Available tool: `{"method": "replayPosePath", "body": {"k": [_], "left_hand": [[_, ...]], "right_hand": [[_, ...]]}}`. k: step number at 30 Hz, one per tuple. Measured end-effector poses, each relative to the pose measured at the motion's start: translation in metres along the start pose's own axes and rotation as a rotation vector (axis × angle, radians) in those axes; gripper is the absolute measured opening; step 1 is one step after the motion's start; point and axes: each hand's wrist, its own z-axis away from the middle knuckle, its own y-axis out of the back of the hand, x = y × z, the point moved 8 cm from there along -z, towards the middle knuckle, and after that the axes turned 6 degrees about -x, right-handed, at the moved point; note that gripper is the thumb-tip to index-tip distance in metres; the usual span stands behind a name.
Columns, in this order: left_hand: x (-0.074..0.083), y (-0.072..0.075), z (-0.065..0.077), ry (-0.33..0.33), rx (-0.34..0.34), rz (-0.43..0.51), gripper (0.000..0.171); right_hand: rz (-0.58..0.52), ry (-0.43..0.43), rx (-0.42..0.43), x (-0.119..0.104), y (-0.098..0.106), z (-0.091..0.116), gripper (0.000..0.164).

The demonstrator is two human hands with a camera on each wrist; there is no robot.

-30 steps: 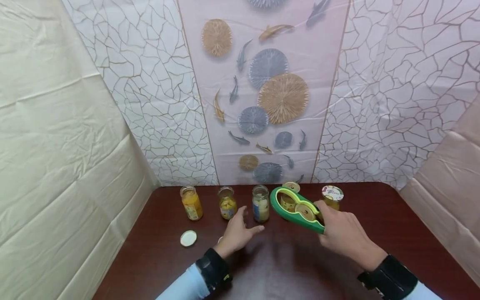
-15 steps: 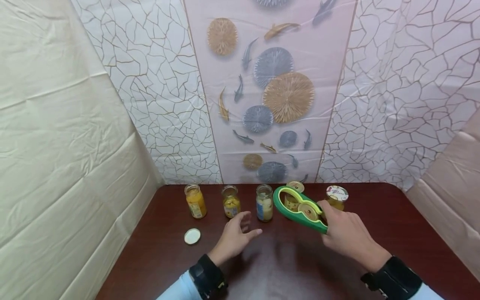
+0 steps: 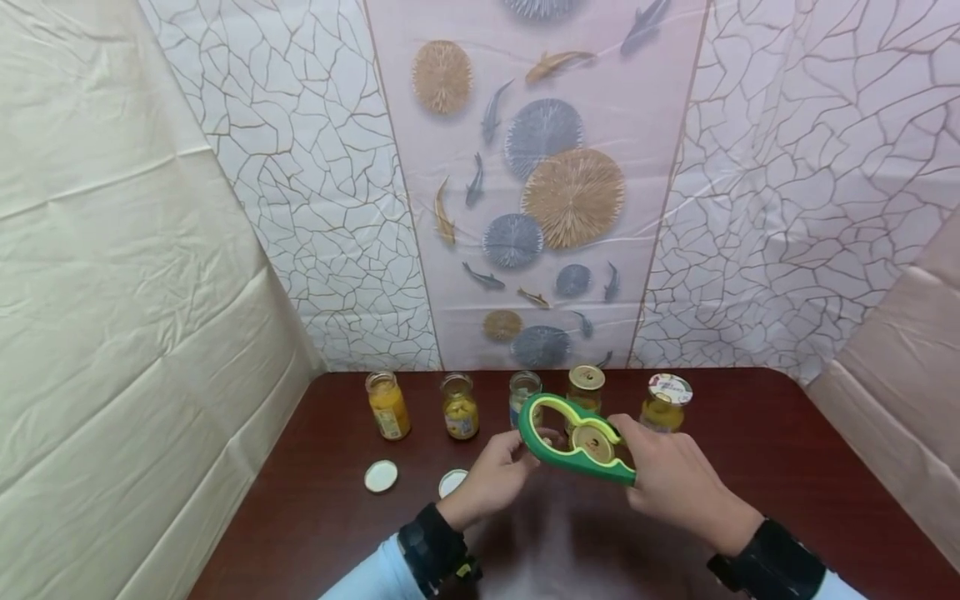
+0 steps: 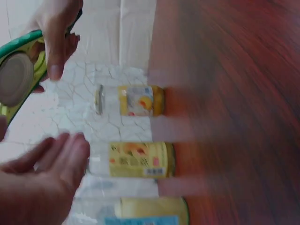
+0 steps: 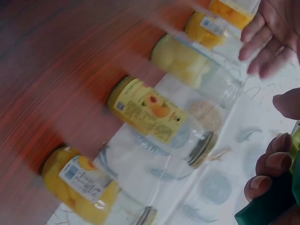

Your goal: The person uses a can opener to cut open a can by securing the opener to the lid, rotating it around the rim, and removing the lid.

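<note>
My right hand (image 3: 675,479) grips the handle end of a green jar opener (image 3: 536,446), held up in front of the jars. A round gold lid (image 3: 592,442) sits in the opener's lime-green inner ring. My left hand (image 3: 491,475) is at the opener's far end, its fingertips partly hidden behind it. In the left wrist view the left hand (image 4: 42,187) has its fingers extended below the lid (image 4: 16,77). Behind the opener stand an uncapped jar of pale fruit (image 5: 180,63) and a gold-lidded yellow-label jar (image 5: 150,110).
Two uncapped jars of yellow fruit stand at left, one farther left (image 3: 388,410) and one nearer the middle (image 3: 460,410). Before them lie two white-faced lids, a left one (image 3: 381,476) and a right one (image 3: 453,482). A white-lidded jar (image 3: 666,402) stands at right on the dark red table (image 3: 780,442).
My left hand has moved right, up to the opener's end. The right hand has brought the opener and its lid slightly lower and to the left, uncovering more of the gold-lidded jar.
</note>
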Motion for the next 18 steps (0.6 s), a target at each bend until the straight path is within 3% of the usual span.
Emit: {"method": "replayPosePath", "body": {"k": [4,8,13,18], "left_hand": [[0.015,-0.017,0.001,-0.028,-0.117,0.132,0.055],[0.028,-0.028,0.004,-0.037,-0.224,0.185,0.078],[0.040,-0.036,0.012,-0.018,-0.319,0.220,0.084],[0.047,-0.040,0.014,-0.008,-0.352,0.247,0.090]], "right_hand": [[-0.021,0.042,0.032,-0.013,0.004,0.001,0.067],[-0.048,0.098,0.071,-0.025,0.008,0.002,0.064],[-0.071,0.160,0.104,-0.036,0.011,0.005,0.061],[-0.066,0.186,0.138,-0.039,0.016,0.007,0.063]]}}
